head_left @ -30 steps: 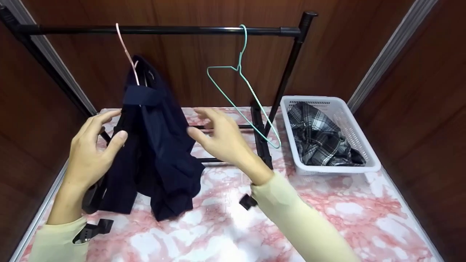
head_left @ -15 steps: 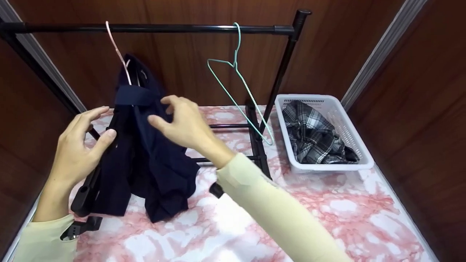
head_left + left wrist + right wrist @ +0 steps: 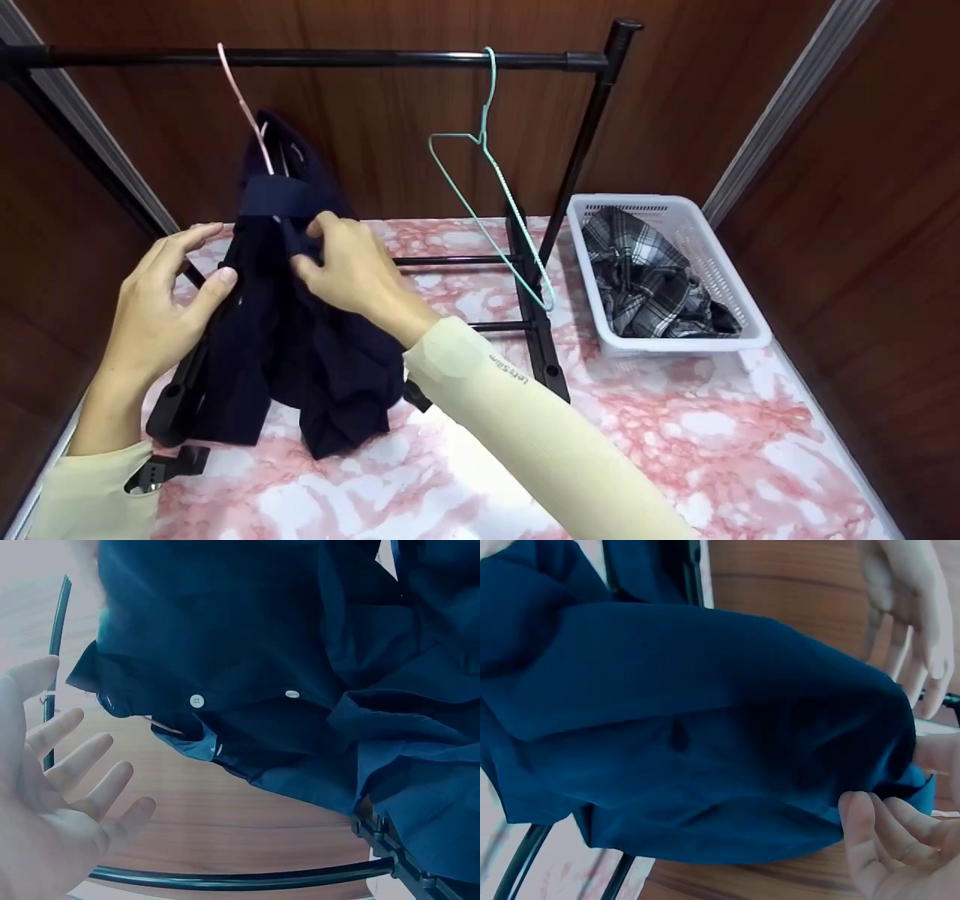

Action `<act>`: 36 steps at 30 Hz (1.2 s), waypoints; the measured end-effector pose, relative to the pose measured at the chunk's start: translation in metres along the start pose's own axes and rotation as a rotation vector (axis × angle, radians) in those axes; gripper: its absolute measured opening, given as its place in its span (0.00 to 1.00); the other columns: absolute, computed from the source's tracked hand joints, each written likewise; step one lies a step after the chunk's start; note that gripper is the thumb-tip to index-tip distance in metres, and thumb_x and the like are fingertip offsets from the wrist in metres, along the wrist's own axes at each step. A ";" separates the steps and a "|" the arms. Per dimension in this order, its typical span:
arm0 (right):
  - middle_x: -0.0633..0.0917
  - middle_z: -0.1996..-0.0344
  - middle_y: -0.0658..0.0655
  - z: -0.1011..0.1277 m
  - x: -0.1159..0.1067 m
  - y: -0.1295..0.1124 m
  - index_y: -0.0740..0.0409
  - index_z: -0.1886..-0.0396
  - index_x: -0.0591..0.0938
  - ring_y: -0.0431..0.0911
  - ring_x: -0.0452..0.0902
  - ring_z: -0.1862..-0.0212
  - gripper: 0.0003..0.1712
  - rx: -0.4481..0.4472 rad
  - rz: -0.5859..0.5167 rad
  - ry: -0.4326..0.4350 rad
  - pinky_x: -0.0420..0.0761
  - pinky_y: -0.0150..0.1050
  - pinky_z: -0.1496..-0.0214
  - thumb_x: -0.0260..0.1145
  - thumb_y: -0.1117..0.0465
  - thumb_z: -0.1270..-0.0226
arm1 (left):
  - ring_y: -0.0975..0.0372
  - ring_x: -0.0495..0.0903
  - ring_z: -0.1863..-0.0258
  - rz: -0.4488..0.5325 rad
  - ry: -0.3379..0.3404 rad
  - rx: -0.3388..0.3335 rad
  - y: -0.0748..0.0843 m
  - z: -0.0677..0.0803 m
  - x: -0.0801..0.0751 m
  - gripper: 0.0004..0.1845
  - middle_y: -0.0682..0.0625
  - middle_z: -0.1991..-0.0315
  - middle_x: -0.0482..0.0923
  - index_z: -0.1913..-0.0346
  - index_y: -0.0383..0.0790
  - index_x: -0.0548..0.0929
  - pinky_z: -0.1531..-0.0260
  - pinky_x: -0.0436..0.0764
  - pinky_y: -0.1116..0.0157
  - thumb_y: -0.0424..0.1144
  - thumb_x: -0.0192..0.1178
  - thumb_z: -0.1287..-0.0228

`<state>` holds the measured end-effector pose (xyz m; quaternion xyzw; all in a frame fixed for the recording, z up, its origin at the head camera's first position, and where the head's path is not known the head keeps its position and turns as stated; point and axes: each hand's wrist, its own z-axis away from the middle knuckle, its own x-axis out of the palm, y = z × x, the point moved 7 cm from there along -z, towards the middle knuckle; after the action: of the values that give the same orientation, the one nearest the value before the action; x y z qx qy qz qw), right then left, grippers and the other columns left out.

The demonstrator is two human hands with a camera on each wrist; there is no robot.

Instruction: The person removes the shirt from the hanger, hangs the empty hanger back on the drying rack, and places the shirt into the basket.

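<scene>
Pink marble tabletop (image 3: pixel 675 435) fills the floor of this wood-walled nook, and on it stands our landmark, the black rack (image 3: pixel 322 58), its top bar running across the back. Right of the rack, near its right post, sits a white basket (image 3: pixel 712 255) with a plaid garment (image 3: pixel 645 277) crumpled inside.

On the rack's bar, toward the left end, hangs the navy shirt (image 3: pixel 300 322) on a pink hanger (image 3: pixel 244 105). The hook is over the bar and the shirt drapes down until its bunched lower folds reach the tabletop. It hangs lopsided and rumpled, so I judge the hanging done but the straightening not. Further right on the same bar, a green hanger (image 3: pixel 487 172) hangs bare.

Both hands are at the shirt now. The right hand (image 3: pixel 349 262) is curled into the cloth just below the collar; the right wrist view shows its fingertips (image 3: pixel 870 832) nipping the fabric's edge. The left hand (image 3: pixel 161 300) is spread at the shirt's left side, fingers (image 3: pixel 82 765) straight and holding nothing. Whether its thumb touches the cloth I cannot tell.

Small white buttons (image 3: pixel 197 700) show in the left wrist view, apparently undone. As I read it, the plaid garment and the green hanger are left.
</scene>
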<state>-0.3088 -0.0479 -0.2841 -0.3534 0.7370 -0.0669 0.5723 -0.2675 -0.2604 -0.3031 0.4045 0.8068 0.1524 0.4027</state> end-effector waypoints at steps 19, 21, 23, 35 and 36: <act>0.90 0.48 0.54 -0.016 -0.026 0.039 0.54 0.44 0.86 0.52 0.87 0.44 0.13 0.029 0.095 0.157 0.84 0.47 0.44 0.60 0.61 0.19 | 0.75 0.72 0.34 -0.002 -0.014 0.033 0.002 0.001 0.008 0.28 0.52 0.34 0.81 0.29 0.55 0.82 0.35 0.64 0.75 0.37 0.70 0.31; 0.90 0.48 0.54 -0.016 -0.030 0.044 0.55 0.45 0.86 0.51 0.86 0.43 0.12 0.023 0.081 0.182 0.83 0.46 0.41 0.60 0.61 0.19 | 0.75 0.71 0.33 -0.002 -0.013 0.035 0.002 0.001 0.009 0.28 0.52 0.34 0.81 0.29 0.54 0.82 0.34 0.64 0.75 0.37 0.70 0.31; 0.90 0.49 0.54 -0.017 -0.034 0.049 0.56 0.46 0.86 0.51 0.86 0.42 0.11 0.014 0.066 0.205 0.83 0.47 0.40 0.61 0.60 0.19 | 0.74 0.72 0.33 -0.005 -0.013 0.039 0.003 0.002 0.009 0.27 0.51 0.33 0.81 0.29 0.52 0.82 0.35 0.64 0.75 0.38 0.70 0.30; 0.90 0.54 0.55 -0.011 -0.063 0.073 0.57 0.50 0.87 0.49 0.86 0.48 0.10 -0.053 0.001 0.302 0.83 0.46 0.44 0.62 0.61 0.20 | 0.73 0.71 0.47 -0.041 -0.013 0.063 0.010 -0.001 0.012 0.27 0.49 0.34 0.81 0.28 0.49 0.80 0.55 0.67 0.74 0.40 0.68 0.29; 0.90 0.54 0.56 -0.010 -0.066 0.075 0.58 0.51 0.87 0.49 0.87 0.49 0.10 -0.061 -0.005 0.310 0.83 0.46 0.44 0.62 0.61 0.20 | 0.72 0.70 0.49 -0.043 -0.013 0.066 0.011 -0.002 0.012 0.27 0.49 0.34 0.81 0.28 0.49 0.80 0.56 0.66 0.74 0.40 0.68 0.29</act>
<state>-0.3445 0.0440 -0.2655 -0.3578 0.8174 -0.0995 0.4404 -0.2677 -0.2443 -0.3020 0.4012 0.8172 0.1144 0.3976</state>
